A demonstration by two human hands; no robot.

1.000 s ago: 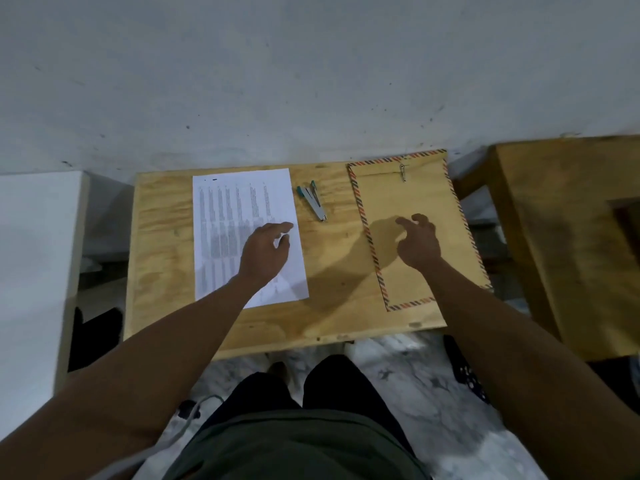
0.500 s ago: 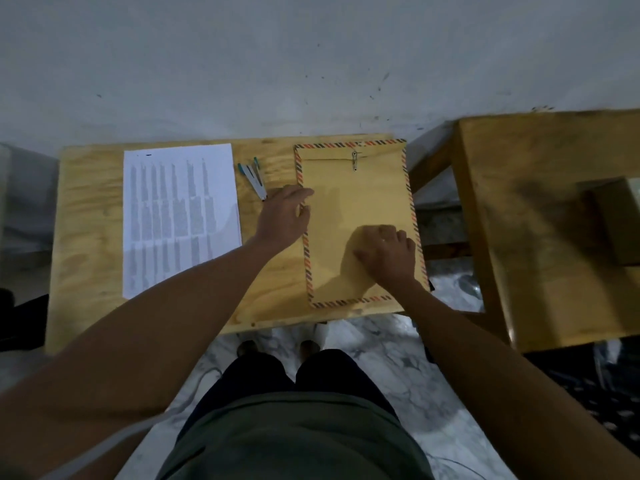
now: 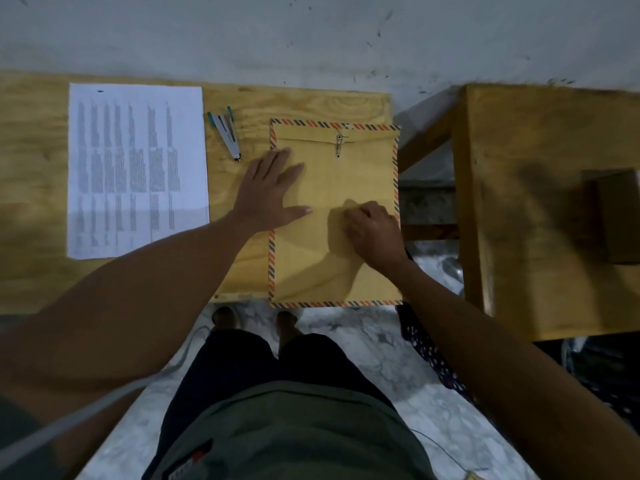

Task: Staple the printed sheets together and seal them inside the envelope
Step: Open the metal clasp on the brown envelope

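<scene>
A brown envelope [image 3: 349,174] with a striped airmail border and a metal clasp lies at the right end of the wooden table [image 3: 31,161], its lower edge just past the table's front edge. My left hand [image 3: 268,190] lies flat with straight fingers over the envelope's left edge. My right hand [image 3: 372,230] rests on the envelope's right side with fingers curled under; whether they pinch the paper is hidden. The printed sheets [image 3: 136,168] lie to the left. A silver stapler [image 3: 227,133] with green ends sits between sheets and envelope.
A second wooden table [image 3: 540,209] stands to the right across a narrow gap, with a dark box [image 3: 614,216] on it. A grey wall runs behind both tables. My legs and feet stand on the marble floor below the front edge.
My left hand left the printed sheets and moved right onto the envelope's left edge. My right hand came down onto the envelope's right side. The view has come closer to the table.
</scene>
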